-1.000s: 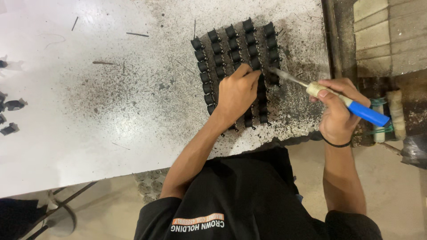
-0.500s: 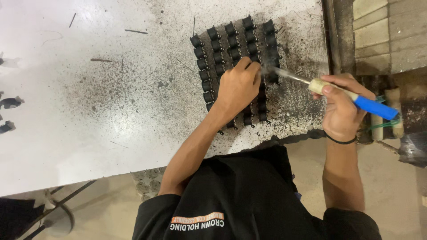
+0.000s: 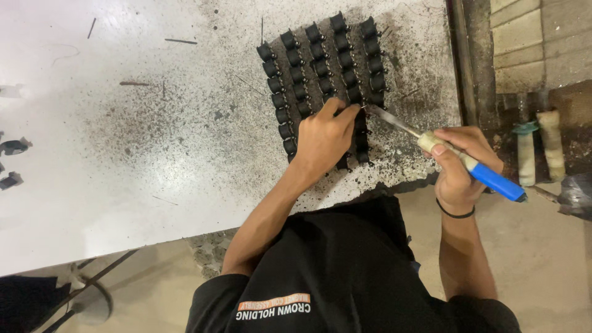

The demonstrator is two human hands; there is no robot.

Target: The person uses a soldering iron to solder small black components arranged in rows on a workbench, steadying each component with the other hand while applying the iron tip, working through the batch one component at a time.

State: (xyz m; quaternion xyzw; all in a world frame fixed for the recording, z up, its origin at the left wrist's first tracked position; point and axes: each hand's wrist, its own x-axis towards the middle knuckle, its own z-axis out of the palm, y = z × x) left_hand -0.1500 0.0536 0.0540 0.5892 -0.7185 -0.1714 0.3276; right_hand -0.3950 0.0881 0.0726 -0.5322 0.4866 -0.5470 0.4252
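Soldering iron at the block of black parts.
Left hand (image 3: 324, 139) presses down on the rows of black parts (image 3: 320, 68) near the worktop's (image 3: 123, 172) right front edge; right hand (image 3: 459, 163) grips the blue-handled soldering iron (image 3: 456, 157), tip beside the left fingertips.

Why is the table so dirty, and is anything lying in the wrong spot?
Dark specks and soot-like grime cover the white table around the rows of black parts. A few black parts lie stray at the far left edge, away from the grid. Thin dark slivers are scattered about.
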